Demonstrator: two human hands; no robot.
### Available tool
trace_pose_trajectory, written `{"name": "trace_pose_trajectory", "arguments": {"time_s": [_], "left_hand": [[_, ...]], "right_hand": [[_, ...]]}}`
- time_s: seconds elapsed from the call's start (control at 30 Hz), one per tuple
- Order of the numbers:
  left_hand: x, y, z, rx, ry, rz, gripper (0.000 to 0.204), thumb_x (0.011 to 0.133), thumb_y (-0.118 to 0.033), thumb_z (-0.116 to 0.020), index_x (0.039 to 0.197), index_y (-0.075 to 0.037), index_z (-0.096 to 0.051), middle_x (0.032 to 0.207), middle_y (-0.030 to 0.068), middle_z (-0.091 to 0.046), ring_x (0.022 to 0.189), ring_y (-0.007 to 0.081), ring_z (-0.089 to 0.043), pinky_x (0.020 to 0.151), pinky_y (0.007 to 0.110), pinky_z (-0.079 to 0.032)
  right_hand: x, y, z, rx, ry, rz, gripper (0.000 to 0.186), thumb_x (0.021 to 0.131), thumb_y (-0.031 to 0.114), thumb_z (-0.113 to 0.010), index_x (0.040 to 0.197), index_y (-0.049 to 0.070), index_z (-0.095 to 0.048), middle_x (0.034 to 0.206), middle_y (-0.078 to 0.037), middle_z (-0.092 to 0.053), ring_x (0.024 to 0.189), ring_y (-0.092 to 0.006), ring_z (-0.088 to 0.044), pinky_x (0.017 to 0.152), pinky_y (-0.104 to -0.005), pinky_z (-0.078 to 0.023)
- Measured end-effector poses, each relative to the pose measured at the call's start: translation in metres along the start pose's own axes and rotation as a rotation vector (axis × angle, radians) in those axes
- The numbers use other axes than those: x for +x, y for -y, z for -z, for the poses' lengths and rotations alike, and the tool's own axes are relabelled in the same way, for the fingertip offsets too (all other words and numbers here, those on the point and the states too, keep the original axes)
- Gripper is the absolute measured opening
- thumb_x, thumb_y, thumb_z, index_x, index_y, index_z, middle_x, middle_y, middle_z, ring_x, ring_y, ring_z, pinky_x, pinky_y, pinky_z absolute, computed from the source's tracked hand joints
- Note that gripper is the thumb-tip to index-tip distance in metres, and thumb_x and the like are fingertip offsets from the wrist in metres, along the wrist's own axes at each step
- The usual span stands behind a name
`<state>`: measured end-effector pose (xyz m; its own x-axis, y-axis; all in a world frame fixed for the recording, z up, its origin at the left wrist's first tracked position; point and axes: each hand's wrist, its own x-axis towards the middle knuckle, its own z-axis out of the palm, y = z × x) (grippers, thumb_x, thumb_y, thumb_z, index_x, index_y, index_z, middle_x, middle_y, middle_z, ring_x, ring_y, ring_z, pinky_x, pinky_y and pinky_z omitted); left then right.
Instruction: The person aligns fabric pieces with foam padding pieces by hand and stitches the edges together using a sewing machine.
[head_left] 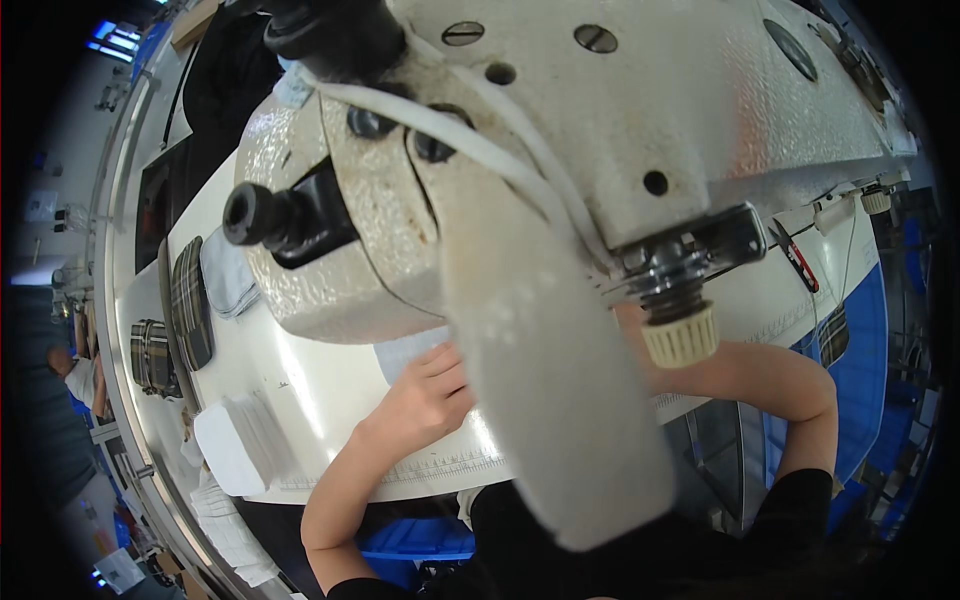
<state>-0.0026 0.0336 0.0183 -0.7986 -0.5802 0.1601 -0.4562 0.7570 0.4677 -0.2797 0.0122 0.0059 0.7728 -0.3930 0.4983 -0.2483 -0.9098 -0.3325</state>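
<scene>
A cream sewing machine head (pixel 560 130) fills the upper middle, and its pale, blurred guard (pixel 550 380) hangs in front of the work area. Just left of the guard, my left hand (pixel 430 395) is closed, its fingers curled at the edge of a light grey fabric piece (pixel 397 354). The fingertips and part of that piece are hidden. From the right, my right forearm (pixel 745 375) reaches in behind the machine's ribbed cream knob (pixel 683 335). The machine covers the fingers of my right hand.
White panels (pixel 235 445) are stacked at the table's left. Behind them are folded light grey fabric (pixel 228 272) and dark plaid pieces (pixel 190 305). Red-handled thread snips (pixel 798 262) lie at the right. A blue bin (pixel 868 350) stands beside the table's right edge.
</scene>
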Motion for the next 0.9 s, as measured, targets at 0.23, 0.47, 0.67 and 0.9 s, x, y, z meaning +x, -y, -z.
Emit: {"name": "trace_pose_trajectory", "arguments": {"time_s": [0.23,0.47,0.67,0.9], "left_hand": [[-0.008,0.042,-0.014,-0.028,0.000,0.130,0.015,0.075,-0.001,-0.068,0.089,-0.004,-0.070,0.104,0.0087,-0.069,0.079,0.0288,-0.069,0.071,0.039,-0.058],[0.002,0.060,-0.011,-0.148,-0.045,0.492,0.012,0.100,-0.009,-0.058,0.112,-0.009,-0.058,0.102,0.0052,-0.064,0.088,0.0131,-0.061,0.079,0.031,-0.055],[0.011,0.053,-0.012,0.062,-0.099,0.415,0.013,0.098,-0.008,-0.059,0.112,-0.009,-0.058,0.093,0.0051,-0.064,0.080,0.0158,-0.062,0.071,0.031,-0.055],[0.009,0.047,-0.003,-0.131,-0.038,0.392,0.009,0.096,-0.009,-0.064,0.105,-0.007,-0.063,0.091,0.0051,-0.066,0.081,0.0168,-0.064,0.071,0.032,-0.056]], "right_hand": [[0.009,-0.028,-0.004,-0.075,-0.061,0.045,0.011,0.069,0.009,-0.068,0.066,0.005,-0.059,0.077,-0.005,-0.058,0.071,-0.0194,-0.061,0.055,-0.0337,-0.049],[0.016,-0.037,-0.009,-0.104,-0.039,-0.251,0.011,0.066,0.009,-0.070,0.062,0.003,-0.061,0.073,-0.009,-0.062,0.061,-0.0275,-0.064,0.054,-0.0430,-0.050],[0.012,-0.037,-0.008,-0.101,-0.042,-0.269,0.011,0.066,0.009,-0.070,0.062,0.003,-0.061,0.073,-0.007,-0.062,0.059,-0.0283,-0.063,0.054,-0.0446,-0.049],[0.021,-0.034,0.006,-0.147,-0.135,-0.167,0.011,0.060,0.008,-0.070,0.063,0.004,-0.060,0.084,-0.007,-0.060,0.075,-0.0282,-0.061,0.064,-0.0452,-0.049]]}}
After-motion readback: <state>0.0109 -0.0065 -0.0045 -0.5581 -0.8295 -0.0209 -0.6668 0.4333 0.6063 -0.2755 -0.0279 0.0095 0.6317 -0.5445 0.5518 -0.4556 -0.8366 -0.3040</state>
